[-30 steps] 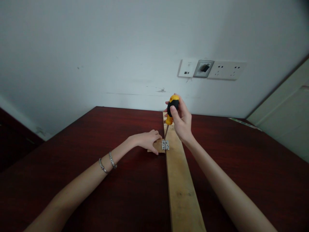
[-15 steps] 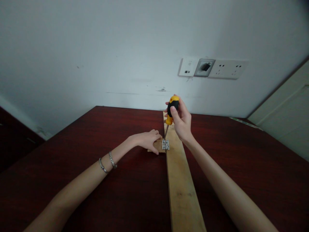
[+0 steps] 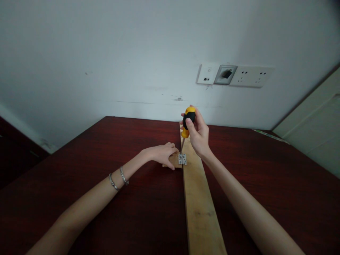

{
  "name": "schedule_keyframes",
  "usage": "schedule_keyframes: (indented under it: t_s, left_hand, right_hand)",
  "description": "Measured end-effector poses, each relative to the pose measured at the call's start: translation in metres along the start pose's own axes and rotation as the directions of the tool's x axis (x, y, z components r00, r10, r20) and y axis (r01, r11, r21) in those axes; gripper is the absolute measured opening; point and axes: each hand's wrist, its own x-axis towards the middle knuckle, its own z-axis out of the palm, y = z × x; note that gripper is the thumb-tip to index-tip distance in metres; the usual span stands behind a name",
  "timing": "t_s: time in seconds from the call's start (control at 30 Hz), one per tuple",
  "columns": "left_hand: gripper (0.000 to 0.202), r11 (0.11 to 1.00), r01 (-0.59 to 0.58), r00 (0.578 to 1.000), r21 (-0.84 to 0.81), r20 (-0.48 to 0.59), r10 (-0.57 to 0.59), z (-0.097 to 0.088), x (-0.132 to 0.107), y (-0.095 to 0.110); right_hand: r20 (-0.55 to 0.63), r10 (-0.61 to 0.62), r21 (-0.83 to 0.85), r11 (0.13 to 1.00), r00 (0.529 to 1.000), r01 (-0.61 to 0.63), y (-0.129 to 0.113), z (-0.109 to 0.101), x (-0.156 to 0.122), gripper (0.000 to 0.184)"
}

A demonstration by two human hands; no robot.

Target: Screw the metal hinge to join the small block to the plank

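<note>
My right hand (image 3: 199,136) is closed around the yellow and black handle of a screwdriver (image 3: 189,118). The tool leans slightly, its shaft running down to a small metal hinge (image 3: 182,159). One leaf of the hinge lies on a short wooden piece (image 3: 174,161), the other on a long wooden board (image 3: 199,198). My left hand (image 3: 163,155) grips the short piece, thumb on the near side and fingers over the far side. Whether the screwdriver's tip sits in a screw is too small to tell.
Under the wood lies a dark red tabletop (image 3: 119,219), its back edge along a white wall (image 3: 132,53). Wall sockets (image 3: 251,76) with a black plug (image 3: 227,73) are at upper right. A pale panel (image 3: 316,113) stands at the right.
My right hand and the screwdriver handle have shifted slightly left and down. My left hand, the hinge and the wood look unmoved.
</note>
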Motion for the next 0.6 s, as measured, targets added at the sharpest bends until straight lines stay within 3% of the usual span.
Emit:
schedule_keyframes:
  t_s: [0.2, 0.6]
  left_hand:
    - [0.067, 1.0, 0.001, 1.0, 0.014, 0.004, -0.001, 0.0003, 0.0003, 0.0]
    - [0.068, 1.0, 0.0, 1.0, 0.014, 0.007, 0.0, 0.001, 0.0009, -0.0011]
  right_hand:
    - [0.008, -0.022, -0.078, 0.997, 1.0, 0.022, 0.0017, 0.0001, -0.0003, 0.051]
    - [0.008, -0.008, -0.037, 0.999, 1.0, 0.009, 0.001, 0.0026, -0.0003, 0.048]
